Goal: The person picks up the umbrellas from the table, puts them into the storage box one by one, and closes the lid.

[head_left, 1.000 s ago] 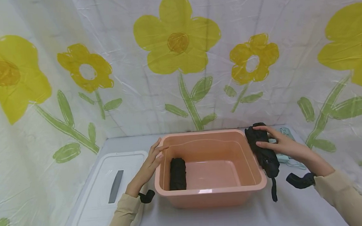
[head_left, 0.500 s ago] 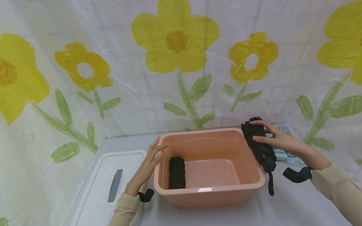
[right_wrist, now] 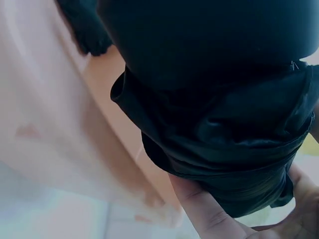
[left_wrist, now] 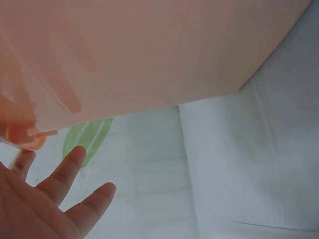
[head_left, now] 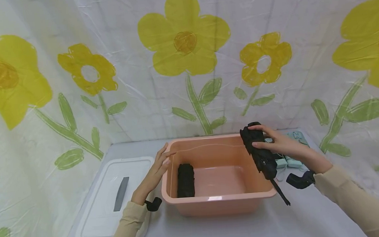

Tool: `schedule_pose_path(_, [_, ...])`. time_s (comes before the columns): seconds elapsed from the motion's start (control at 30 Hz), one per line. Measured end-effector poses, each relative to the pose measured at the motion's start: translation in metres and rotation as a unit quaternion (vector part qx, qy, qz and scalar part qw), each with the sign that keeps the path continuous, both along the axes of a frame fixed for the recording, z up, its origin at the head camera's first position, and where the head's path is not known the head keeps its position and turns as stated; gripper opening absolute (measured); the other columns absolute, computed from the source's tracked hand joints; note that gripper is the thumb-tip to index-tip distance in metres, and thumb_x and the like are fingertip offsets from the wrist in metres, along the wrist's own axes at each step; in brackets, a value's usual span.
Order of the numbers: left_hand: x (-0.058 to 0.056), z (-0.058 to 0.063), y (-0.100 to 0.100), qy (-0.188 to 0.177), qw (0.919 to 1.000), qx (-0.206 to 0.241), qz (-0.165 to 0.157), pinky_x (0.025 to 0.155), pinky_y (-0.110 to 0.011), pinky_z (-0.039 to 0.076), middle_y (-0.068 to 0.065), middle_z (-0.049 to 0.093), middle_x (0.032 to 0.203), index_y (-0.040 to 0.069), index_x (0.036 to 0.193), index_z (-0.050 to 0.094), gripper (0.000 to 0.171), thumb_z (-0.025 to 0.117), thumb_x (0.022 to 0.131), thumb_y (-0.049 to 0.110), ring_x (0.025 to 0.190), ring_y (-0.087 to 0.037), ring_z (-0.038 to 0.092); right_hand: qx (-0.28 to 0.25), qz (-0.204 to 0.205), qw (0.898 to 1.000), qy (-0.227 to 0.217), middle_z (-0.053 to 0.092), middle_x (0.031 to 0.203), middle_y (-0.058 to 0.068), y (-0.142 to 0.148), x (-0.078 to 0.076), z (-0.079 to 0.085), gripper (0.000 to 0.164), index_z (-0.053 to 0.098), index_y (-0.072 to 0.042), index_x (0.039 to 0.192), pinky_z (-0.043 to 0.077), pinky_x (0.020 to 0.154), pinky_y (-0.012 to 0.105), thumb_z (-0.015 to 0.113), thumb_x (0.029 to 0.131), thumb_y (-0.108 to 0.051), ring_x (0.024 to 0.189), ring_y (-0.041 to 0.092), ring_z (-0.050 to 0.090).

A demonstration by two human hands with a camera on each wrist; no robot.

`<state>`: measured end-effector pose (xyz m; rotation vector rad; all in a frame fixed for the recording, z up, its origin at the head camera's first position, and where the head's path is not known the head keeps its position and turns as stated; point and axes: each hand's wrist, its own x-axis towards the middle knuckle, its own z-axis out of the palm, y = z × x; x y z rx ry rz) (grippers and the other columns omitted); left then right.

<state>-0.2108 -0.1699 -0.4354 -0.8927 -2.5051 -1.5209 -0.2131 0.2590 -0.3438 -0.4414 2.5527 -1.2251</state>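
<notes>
My right hand (head_left: 285,145) grips a black folded umbrella (head_left: 262,159), thumb on one side and fingers on the other. The umbrella slants over the right rim of a pink plastic bin (head_left: 215,207), its thin strap hanging down at the near end. In the right wrist view the dark wrinkled cloth of the umbrella (right_wrist: 214,124) fills much of the picture. Inside the bin, along its left wall, lies another black rolled bundle (head_left: 185,181). My left hand (head_left: 153,174) is at the bin's left rim with its fingers extended; the left wrist view shows the fingers spread beside the bin wall.
A white lid (head_left: 97,209) with a grey handle lies on the table left of the bin. Pale turquoise items with thin cords (head_left: 293,161) lie to the right, partly behind my right hand. A flower-printed curtain (head_left: 136,111) hangs behind the table.
My right hand has carried the umbrella leftward from beside the bin to over its right rim, and the strap now swings out to the right. The left hand has stayed at the left rim.
</notes>
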Motion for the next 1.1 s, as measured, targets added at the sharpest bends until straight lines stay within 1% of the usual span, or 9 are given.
schedule_pose_path(0.1, [-0.007,-0.012,-0.003,0.005,1.0,-0.004,0.007,0.1,-0.067,0.02,-0.015,0.007,0.154,0.004,0.134,0.044,0.037,0.036,0.098,0.01,0.14,-0.039,0.007,-0.023,0.008,0.999,-0.028,0.033,0.134,0.023,-0.008,-0.002,-0.001,0.064,0.025,-0.028,0.142,0.052,0.077,0.042,0.06,0.089,-0.038,0.112,0.037,0.05])
schedule_pose_path(0.17, [-0.012,-0.02,-0.005,0.007,0.9999,-0.009,0.012,0.1,-0.066,0.021,-0.01,0.007,0.155,0.008,0.135,0.044,0.037,0.036,0.099,0.013,0.141,-0.035,0.007,-0.033,0.014,0.998,-0.042,0.033,0.133,0.024,-0.013,-0.004,-0.002,0.064,0.024,-0.028,0.142,0.053,0.077,0.042,0.06,0.089,-0.037,0.11,0.036,0.052])
schedule_pose_path(0.2, [-0.015,-0.024,-0.006,0.006,0.9999,-0.007,0.013,0.101,-0.066,0.02,-0.006,0.006,0.155,0.011,0.136,0.044,0.038,0.036,0.099,0.014,0.141,-0.032,0.006,-0.034,0.018,0.998,-0.042,0.032,0.133,0.024,-0.015,-0.005,-0.002,0.064,0.024,-0.027,0.142,0.053,0.076,0.042,0.06,0.089,-0.037,0.11,0.037,0.051])
schedule_pose_path(0.27, [-0.017,-0.026,-0.006,0.004,0.9999,-0.007,0.012,0.101,-0.065,0.021,-0.003,0.006,0.155,0.013,0.136,0.044,0.038,0.036,0.099,0.018,0.141,-0.031,0.005,-0.032,0.025,0.998,-0.04,0.035,0.132,0.025,-0.02,-0.007,-0.002,0.064,0.024,-0.027,0.142,0.052,0.075,0.043,0.06,0.09,-0.036,0.11,0.037,0.051])
schedule_pose_path(0.33, [-0.017,-0.028,-0.007,0.001,1.0,-0.003,0.009,0.101,-0.065,0.021,-0.001,0.006,0.155,0.014,0.136,0.044,0.038,0.036,0.099,0.02,0.142,-0.03,0.005,-0.026,0.032,0.999,-0.034,0.039,0.131,0.025,-0.024,-0.009,-0.003,0.064,0.025,-0.026,0.142,0.052,0.076,0.043,0.06,0.09,-0.036,0.111,0.037,0.05])
schedule_pose_path(0.47, [-0.017,-0.028,-0.006,0.001,1.0,-0.001,0.008,0.101,-0.066,0.021,-0.001,0.006,0.155,0.014,0.136,0.044,0.038,0.036,0.1,0.022,0.141,-0.031,0.006,-0.023,0.044,0.998,-0.041,0.046,0.124,0.024,-0.033,-0.012,-0.004,0.063,0.025,-0.027,0.141,0.051,0.076,0.043,0.06,0.09,-0.036,0.106,0.034,0.054])
schedule_pose_path(0.63, [-0.017,-0.028,-0.007,0.002,1.0,0.001,0.006,0.1,-0.067,0.021,-0.003,0.006,0.155,0.013,0.136,0.044,0.038,0.035,0.1,0.02,0.141,-0.034,0.007,-0.042,0.051,0.996,-0.062,0.043,0.127,0.024,-0.045,-0.015,-0.004,0.063,0.025,-0.028,0.141,0.052,0.076,0.043,0.06,0.09,-0.036,0.103,0.031,0.058])
schedule_pose_path(0.93, [-0.016,-0.027,-0.006,-0.001,1.0,-0.004,0.009,0.101,-0.066,0.022,-0.004,0.005,0.155,0.013,0.136,0.043,0.038,0.036,0.1,0.023,0.141,-0.034,0.006,-0.047,0.061,0.995,-0.065,0.04,0.132,0.023,-0.064,-0.023,-0.01,0.065,0.025,-0.029,0.141,0.052,0.077,0.042,0.062,0.088,-0.039,0.105,0.031,0.058])
schedule_pose_path(1.1, [-0.016,-0.028,-0.006,-0.001,0.9999,-0.006,0.009,0.101,-0.065,0.022,-0.001,0.005,0.155,0.015,0.137,0.043,0.038,0.036,0.1,0.022,0.141,-0.032,0.005,-0.058,0.064,0.994,-0.063,0.043,0.128,0.022,-0.075,-0.024,-0.013,0.065,0.028,-0.027,0.14,0.054,0.074,0.041,0.063,0.087,-0.037,0.101,0.029,0.06])
